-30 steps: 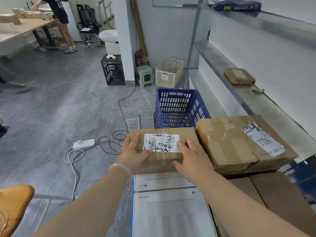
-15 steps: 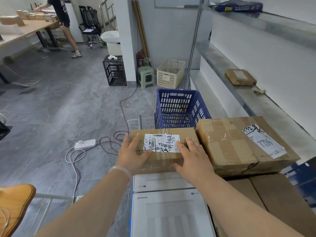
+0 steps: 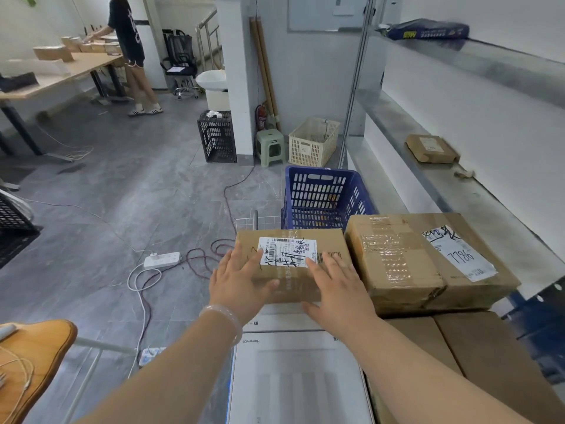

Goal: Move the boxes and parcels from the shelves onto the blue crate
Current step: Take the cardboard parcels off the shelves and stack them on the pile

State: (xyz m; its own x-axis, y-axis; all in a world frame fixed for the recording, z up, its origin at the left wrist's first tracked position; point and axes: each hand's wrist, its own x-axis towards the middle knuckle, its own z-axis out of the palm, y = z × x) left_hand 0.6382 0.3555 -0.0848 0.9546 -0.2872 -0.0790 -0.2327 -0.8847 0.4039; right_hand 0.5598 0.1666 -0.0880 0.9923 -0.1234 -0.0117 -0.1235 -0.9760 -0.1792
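A small cardboard box (image 3: 290, 284) with a white scribbled label lies on top of white flat boxes (image 3: 293, 377) in front of me. My left hand (image 3: 238, 280) and my right hand (image 3: 336, 289) lie on it, fingers on top and thumbs on its near face. A bigger taped cardboard box (image 3: 403, 258) sits touching its right side. The blue crate (image 3: 321, 194) stands on the floor just beyond both boxes. On the metal shelf (image 3: 477, 203) to the right lies a small brown parcel (image 3: 431, 148). A dark blue bag (image 3: 428, 30) rests on the top shelf.
Plain brown boxes (image 3: 489, 362) sit at lower right. A power strip (image 3: 162, 260) and cables cross the floor on the left. A black crate (image 3: 217, 136), green stool (image 3: 270, 146) and cream basket (image 3: 313, 142) stand by the pillar. A person (image 3: 128, 41) works at a far table.
Both hands stay on the small box, which has not moved. The view has tilted up slightly. The person in the background has stepped to the right.
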